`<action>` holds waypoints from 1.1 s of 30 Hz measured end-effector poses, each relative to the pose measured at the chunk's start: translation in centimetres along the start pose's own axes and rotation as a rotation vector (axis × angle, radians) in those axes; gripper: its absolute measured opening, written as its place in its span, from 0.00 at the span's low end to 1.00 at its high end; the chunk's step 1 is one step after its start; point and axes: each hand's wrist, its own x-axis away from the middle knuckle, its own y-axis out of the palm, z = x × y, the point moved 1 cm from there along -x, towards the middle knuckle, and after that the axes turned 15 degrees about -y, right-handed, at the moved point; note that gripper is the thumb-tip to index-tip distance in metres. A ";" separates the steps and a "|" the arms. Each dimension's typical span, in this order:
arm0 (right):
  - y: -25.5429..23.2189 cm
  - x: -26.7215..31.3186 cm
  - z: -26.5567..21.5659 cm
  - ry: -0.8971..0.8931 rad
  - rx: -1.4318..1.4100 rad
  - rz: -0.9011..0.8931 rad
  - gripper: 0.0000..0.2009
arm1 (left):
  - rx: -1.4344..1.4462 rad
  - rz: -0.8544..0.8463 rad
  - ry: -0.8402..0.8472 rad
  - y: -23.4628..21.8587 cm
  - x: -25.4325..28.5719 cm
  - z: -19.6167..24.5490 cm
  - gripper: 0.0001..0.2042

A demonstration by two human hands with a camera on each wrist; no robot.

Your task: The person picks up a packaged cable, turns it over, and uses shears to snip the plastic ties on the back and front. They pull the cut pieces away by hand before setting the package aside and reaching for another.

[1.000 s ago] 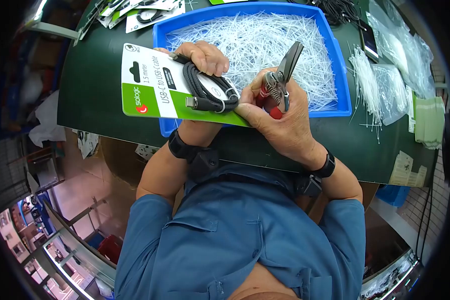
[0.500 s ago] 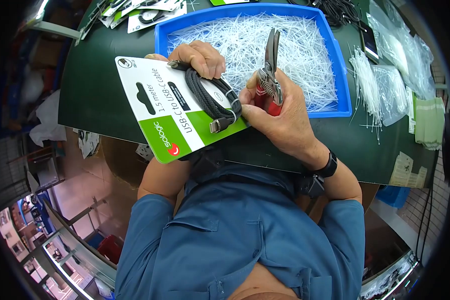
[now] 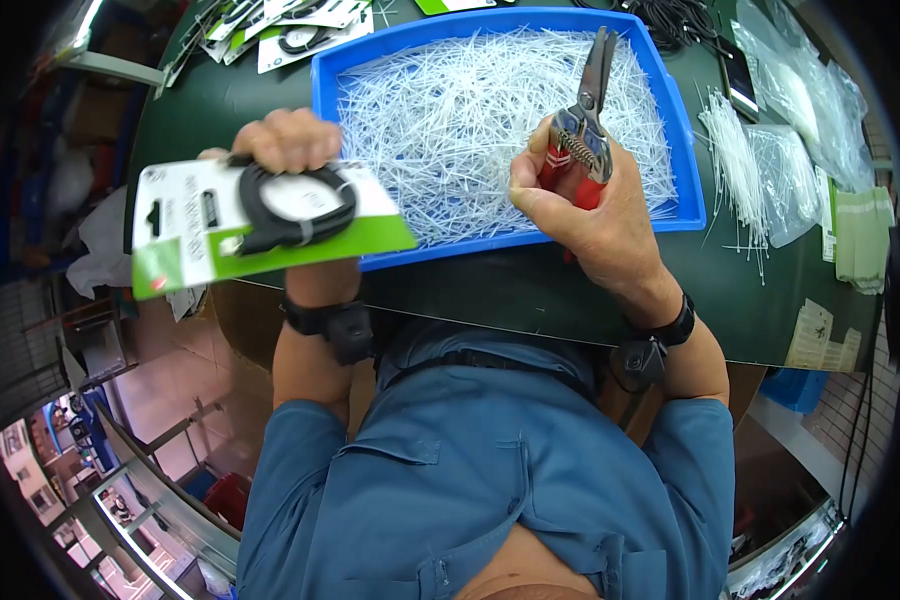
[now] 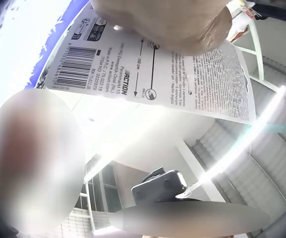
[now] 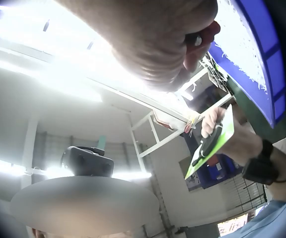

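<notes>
We see a tray (image 3: 692, 150) of smooth blue plastic. The card (image 3: 195, 215) looks like smooth printed paperboard, and the cable (image 3: 260, 205) on it is matt black. The clippers (image 3: 595, 75) have metal blades and glossy red grips. We find the bags (image 3: 785, 175) clear, crinkled plastic, and the shirt (image 3: 530, 440) matt blue cloth.

Reference item: blue tray (image 3: 490, 14), set on the green counter (image 3: 440, 302) and filled with loose white strips (image 3: 450, 110). Beyond its far left corner: a pile of carded cables (image 3: 305, 42). At its far right corner: black cables (image 3: 675, 22). Right of the tray: a dark flat device (image 3: 738, 82), a white strip bundle (image 3: 735, 165) and clear plastic bags (image 3: 810, 110). Farther right: a pale green stack (image 3: 862, 240). Nearer and right: a printed sheet (image 3: 820, 342), with a blue bin (image 3: 795, 388) below counter level.
</notes>
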 end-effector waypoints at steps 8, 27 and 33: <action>-1.3 0.3 2.2 -0.068 0.149 0.040 0.12 | -0.536 0.684 0.015 1.7 13.0 10.2 0.28; -3.2 -0.3 1.8 -0.024 0.190 -0.033 0.33 | -1.492 1.192 -0.039 -4.1 6.3 13.7 0.08; -3.3 -0.4 1.6 -0.048 0.287 -0.051 0.37 | -1.741 0.918 -0.270 -12.1 -8.3 8.7 0.16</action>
